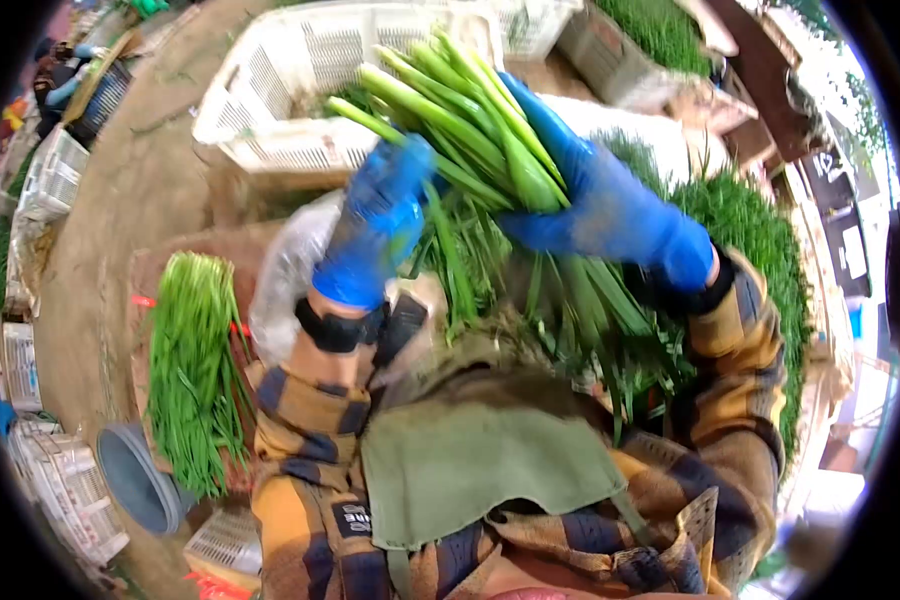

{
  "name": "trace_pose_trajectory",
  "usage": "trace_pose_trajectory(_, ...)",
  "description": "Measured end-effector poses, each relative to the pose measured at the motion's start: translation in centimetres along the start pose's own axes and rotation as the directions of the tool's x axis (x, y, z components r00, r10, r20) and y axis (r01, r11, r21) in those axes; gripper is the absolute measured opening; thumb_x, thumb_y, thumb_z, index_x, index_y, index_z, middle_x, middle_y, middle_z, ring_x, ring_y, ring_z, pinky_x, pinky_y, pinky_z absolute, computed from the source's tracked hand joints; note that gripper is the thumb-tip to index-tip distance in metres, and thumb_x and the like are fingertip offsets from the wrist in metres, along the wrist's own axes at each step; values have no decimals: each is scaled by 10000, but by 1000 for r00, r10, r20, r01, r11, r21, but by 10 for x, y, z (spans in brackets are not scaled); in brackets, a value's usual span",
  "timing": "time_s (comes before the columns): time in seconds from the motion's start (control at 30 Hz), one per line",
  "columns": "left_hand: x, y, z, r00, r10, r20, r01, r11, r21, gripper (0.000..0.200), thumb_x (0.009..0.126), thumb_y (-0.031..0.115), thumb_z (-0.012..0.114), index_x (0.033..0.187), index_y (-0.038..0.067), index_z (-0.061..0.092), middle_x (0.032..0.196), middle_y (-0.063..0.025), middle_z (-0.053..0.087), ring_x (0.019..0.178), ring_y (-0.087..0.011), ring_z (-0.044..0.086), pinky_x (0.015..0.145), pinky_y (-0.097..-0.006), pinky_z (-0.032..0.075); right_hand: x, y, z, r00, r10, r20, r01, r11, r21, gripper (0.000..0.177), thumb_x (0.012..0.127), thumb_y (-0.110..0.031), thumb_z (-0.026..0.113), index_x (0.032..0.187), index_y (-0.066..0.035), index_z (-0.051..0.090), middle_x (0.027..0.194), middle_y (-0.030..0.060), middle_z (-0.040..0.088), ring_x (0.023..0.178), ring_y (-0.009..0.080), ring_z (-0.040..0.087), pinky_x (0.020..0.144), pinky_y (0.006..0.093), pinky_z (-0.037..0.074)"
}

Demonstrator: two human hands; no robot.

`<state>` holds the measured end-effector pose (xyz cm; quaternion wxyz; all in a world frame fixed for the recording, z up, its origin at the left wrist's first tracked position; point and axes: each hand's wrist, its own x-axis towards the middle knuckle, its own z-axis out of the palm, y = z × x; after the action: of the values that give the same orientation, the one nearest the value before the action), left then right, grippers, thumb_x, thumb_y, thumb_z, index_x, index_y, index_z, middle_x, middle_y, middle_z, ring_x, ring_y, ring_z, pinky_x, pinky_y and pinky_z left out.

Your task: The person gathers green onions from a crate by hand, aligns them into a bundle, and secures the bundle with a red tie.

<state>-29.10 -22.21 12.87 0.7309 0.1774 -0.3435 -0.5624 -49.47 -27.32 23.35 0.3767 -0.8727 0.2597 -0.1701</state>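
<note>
From what I saw, right hand [610, 210] was wrapped round the chives [460, 125], stalk ends pointing away toward the crate [270, 70]. Left hand [380, 225] was clamped on their left side.

Bright even daylight, soft shadows without hard edges, strong fisheye bending at the rim, black vignette in the corners, washed-out overexposed patch at the right edge, motion blur on the left hand [378, 225], slight softness over the picture, saturated greens and blues
</note>
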Motion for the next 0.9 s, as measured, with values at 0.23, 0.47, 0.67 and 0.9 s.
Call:
trace_pose_trajectory(0.23,-24,-11,21,959,-75,-274,67,997,-39,318,763,96,718,1050,14,608,1041,-64,638,966,-161,613,874,-283,488,6,21,75,997,-44,-69,-2,830,-558,998,697,-187,683,1431,44,49,882,238,556,715,379,606,634,454,494)
trace_pose_trajectory(0.47,-37,-24,-26,954,-156,-255,190,975,118,609,777,85,600,1345,5,399,1140,-133,569,1043,-236,574,932,-360,460,-2,27,106,978,-204,45,200,850,-487,954,768,-378,660,1407,81,120,840,213,546,607,343,590,529,424,482)
trace_pose_trajectory(0.67,-45,-15,-34,965,-165,-202,166,986,-12,582,757,40,620,1300,-37,427,1096,-126,602,1009,-208,595,912,-320,474,25,4,50,898,-436,66,418,793,-442,640,809,-440,636,1213,37,492,742,142,588,582,302,591,514,372,474)
trace_pose_trajectory(0.9,-43,-11,-20,955,-273,-112,282,957,73,529,708,4,622,1222,-20,498,1096,-133,611,998,-224,597,886,-344,488,142,-34,28,461,-827,321,877,369,-307,383,924,-202,449,1296,-116,419,1120,229,574,902,376,615,787,394,514)
